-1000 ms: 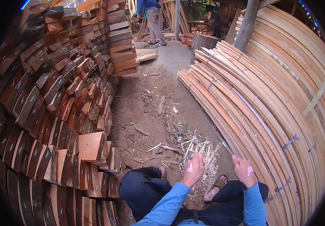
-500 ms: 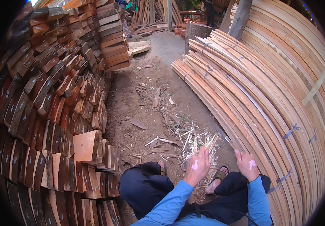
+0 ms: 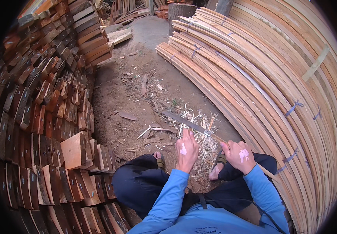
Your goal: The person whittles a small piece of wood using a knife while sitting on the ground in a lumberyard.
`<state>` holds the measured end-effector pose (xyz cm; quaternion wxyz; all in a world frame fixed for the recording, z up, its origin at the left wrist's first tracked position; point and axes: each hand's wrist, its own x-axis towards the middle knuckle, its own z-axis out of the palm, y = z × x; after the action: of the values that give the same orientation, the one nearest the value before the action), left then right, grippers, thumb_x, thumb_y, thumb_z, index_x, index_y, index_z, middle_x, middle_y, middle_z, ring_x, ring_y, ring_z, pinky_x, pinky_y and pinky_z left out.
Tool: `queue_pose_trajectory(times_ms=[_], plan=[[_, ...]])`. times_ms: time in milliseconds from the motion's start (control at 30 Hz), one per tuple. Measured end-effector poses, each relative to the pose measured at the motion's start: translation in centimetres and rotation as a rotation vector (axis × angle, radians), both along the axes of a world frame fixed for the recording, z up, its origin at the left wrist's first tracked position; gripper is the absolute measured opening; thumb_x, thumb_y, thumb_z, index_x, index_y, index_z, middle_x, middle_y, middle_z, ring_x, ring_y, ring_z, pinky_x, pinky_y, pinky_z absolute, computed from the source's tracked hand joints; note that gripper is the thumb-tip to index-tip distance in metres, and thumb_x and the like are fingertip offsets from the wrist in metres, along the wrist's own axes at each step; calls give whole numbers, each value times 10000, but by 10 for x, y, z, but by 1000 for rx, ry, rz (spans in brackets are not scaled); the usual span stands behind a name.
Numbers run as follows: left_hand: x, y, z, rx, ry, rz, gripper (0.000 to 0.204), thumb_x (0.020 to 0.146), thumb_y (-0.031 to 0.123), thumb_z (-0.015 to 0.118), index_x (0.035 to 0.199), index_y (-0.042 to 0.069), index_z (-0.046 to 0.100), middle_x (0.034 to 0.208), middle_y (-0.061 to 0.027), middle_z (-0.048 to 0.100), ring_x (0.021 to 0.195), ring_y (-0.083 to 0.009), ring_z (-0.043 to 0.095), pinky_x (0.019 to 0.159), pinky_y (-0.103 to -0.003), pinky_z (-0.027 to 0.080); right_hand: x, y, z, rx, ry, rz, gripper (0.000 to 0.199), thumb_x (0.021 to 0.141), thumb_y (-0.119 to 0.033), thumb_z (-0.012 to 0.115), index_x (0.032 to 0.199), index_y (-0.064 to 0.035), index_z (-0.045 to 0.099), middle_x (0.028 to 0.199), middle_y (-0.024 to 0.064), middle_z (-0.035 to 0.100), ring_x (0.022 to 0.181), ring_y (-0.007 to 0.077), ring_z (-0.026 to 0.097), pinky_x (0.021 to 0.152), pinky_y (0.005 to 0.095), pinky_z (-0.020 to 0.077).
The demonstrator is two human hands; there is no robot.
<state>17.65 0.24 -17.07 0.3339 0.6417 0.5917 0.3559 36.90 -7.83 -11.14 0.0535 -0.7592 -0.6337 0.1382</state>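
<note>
My right hand (image 3: 242,155) is closed round the long wooden handle of a knife (image 3: 185,122). Its straight grey blade points away to the left, and the handle's end runs back past my wrist over my thigh. My left hand (image 3: 187,150) is a closed fist just on the near side of the blade. A thin pale wooden stick (image 3: 181,130) shows at its fingers; the rest of it is hidden by the hand. Between my feet, pale wood shavings (image 3: 205,146) litter the dirt beneath both hands.
Stacked timber blocks (image 3: 39,117) rise close on my left. Long strips tied in bundles (image 3: 231,89) lie along my right, beside tall leaning boards (image 3: 285,43). A tree stump (image 3: 180,16) stands at the back. Bark pieces (image 3: 127,116) lie on the dirt floor (image 3: 110,89).
The view has tilted down and to the right. The knife's blade, seen edge-on before, now stretches left across the front of my left fist. My two hands remain closed.
</note>
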Motion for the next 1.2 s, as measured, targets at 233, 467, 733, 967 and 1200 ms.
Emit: queue_pose_trajectory(times_ms=[233, 467, 733, 967, 1200], plan=[[9, -23, 8, 93, -17, -96, 185, 1085, 181, 473, 991, 27, 511, 603, -260, 590, 573, -465, 633, 513, -565, 433, 32, 32, -8, 199, -15, -92, 592, 1070, -464, 497, 812, 26, 707, 711, 287, 670, 708, 467, 689, 694, 547, 546], [-8, -6, 3, 25, -38, 24, 199, 1083, 174, 486, 976, 7, 502, 673, -270, 587, 648, -497, 620, 549, -561, 390, 1, 0, 37, 9, 100, 0, 515, 991, -463, 624, 779, 2, 686, 656, 280, 620, 676, 475, 652, 649, 530, 527], [7, -18, 26, 62, -125, -30, 165, 1086, 154, 479, 984, 28, 510, 645, -266, 571, 628, -489, 621, 540, -568, 389, 30, 18, 4, 193, -34, -84, 514, 1020, -437, 599, 762, -1, 686, 658, 239, 660, 673, 434, 677, 685, 499, 543], [-6, -8, 10, 78, -45, 26, 113, 1065, 123, 500, 1008, 25, 509, 613, -276, 584, 590, -491, 628, 510, -569, 420, -2, 6, 46, 54, 200, -66, 508, 1014, -419, 614, 736, 2, 672, 648, 240, 644, 634, 450, 651, 661, 491, 532], [-3, -10, 7, 114, -25, 43, 113, 1065, 125, 502, 1010, 27, 516, 630, -278, 589, 612, -492, 633, 524, -573, 417, 3, -7, 29, 47, 110, 33, 498, 1001, -473, 610, 816, -25, 725, 699, 255, 656, 678, 476, 646, 674, 522, 528]])
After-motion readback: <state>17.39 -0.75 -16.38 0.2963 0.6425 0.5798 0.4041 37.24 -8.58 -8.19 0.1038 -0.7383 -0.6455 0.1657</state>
